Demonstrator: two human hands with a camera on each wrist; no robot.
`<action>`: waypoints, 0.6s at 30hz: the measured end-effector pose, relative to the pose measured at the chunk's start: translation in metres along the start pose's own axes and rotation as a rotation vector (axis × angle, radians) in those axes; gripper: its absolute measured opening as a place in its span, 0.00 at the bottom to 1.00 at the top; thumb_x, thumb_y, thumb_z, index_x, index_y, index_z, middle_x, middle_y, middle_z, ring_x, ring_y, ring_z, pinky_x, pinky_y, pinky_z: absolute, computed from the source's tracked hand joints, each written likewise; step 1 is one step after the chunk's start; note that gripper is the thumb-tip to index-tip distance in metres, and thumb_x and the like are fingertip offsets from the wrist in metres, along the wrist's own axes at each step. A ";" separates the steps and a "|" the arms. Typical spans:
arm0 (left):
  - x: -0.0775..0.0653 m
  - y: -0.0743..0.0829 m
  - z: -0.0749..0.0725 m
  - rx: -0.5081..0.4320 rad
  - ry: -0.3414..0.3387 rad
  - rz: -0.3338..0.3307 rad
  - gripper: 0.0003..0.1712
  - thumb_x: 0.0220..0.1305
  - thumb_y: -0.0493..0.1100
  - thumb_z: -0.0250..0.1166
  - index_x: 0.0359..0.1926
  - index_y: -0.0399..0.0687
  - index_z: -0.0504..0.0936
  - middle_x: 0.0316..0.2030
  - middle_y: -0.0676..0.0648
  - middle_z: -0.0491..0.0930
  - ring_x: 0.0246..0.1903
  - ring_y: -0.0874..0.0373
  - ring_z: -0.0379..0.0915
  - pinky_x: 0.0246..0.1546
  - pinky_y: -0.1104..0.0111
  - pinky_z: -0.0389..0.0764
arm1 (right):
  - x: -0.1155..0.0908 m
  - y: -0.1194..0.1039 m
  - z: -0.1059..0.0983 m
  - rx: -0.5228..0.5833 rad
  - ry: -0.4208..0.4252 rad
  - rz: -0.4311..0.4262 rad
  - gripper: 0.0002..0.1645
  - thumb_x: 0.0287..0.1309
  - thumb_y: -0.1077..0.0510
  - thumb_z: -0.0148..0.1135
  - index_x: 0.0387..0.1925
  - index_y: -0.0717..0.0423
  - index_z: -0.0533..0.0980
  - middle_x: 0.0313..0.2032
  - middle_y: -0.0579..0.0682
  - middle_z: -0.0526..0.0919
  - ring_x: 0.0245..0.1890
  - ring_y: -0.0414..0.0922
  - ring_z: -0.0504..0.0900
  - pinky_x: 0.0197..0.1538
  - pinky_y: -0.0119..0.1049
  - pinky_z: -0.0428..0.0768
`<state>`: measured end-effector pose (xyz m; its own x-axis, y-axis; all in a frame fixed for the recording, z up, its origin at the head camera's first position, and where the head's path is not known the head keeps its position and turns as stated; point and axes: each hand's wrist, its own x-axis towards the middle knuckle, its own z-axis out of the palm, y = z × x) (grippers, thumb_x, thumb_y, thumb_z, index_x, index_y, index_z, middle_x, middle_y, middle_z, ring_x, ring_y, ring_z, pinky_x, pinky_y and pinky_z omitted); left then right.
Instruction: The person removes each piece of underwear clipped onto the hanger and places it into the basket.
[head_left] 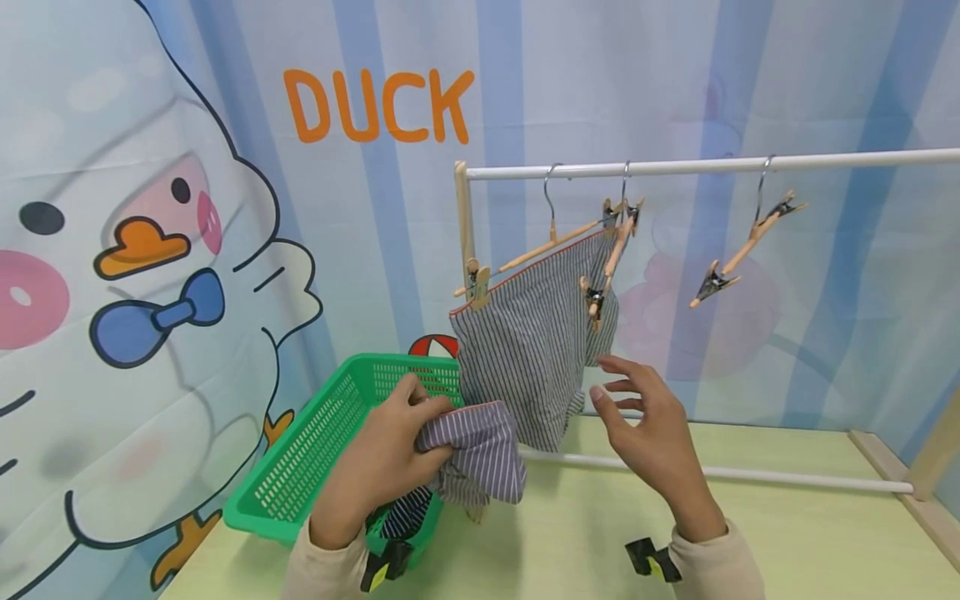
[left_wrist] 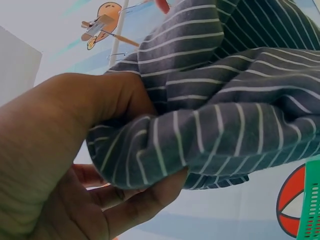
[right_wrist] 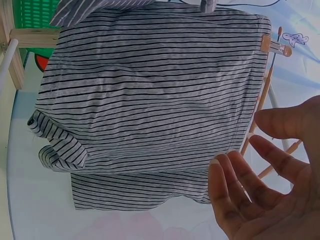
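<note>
My left hand (head_left: 393,458) grips a bunched purple-grey garment with white stripes (head_left: 487,446) and an orange edge, held before the basket and the rack. In the left wrist view, the thumb and fingers pinch a fold of this striped cloth (left_wrist: 200,130). My right hand (head_left: 648,421) is raised with fingers spread and loosely bent, holding nothing. Close to its fingertips hangs a grey garment with dark stripes (head_left: 528,342), clipped by its red-edged top to a wooden clip hanger (head_left: 551,243). The right wrist view shows the hanging cloth (right_wrist: 150,100) beside the fingers (right_wrist: 245,185).
Two more clip hangers, one near (head_left: 617,250) and one farther right (head_left: 746,246), hang from the white rail (head_left: 690,165) with nothing in their clips. A green basket (head_left: 300,467) stands at left, with dark striped cloth (head_left: 407,512) inside. A lower bar (head_left: 810,477) crosses behind.
</note>
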<state>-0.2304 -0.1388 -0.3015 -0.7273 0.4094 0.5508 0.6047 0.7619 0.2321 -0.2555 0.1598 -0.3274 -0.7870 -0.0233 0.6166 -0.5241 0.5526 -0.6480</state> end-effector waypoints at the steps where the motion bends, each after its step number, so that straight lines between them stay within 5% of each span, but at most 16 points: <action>1: 0.000 0.000 -0.001 0.000 0.001 -0.002 0.17 0.52 0.35 0.73 0.44 0.52 0.84 0.35 0.49 0.65 0.26 0.63 0.59 0.28 0.73 0.64 | 0.000 0.000 0.000 0.003 -0.004 0.000 0.25 0.68 0.57 0.61 0.64 0.48 0.72 0.59 0.53 0.77 0.53 0.50 0.82 0.52 0.49 0.83; 18: -0.004 -0.011 -0.010 0.087 -0.073 -0.117 0.18 0.54 0.35 0.70 0.47 0.54 0.84 0.38 0.49 0.68 0.25 0.61 0.61 0.26 0.70 0.64 | -0.002 -0.008 0.004 0.020 -0.021 -0.022 0.29 0.66 0.60 0.62 0.67 0.51 0.69 0.61 0.52 0.76 0.54 0.50 0.81 0.53 0.49 0.83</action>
<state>-0.2308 -0.1536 -0.2983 -0.8146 0.3480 0.4640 0.4862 0.8459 0.2192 -0.2510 0.1523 -0.3245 -0.7820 -0.0530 0.6210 -0.5474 0.5347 -0.6437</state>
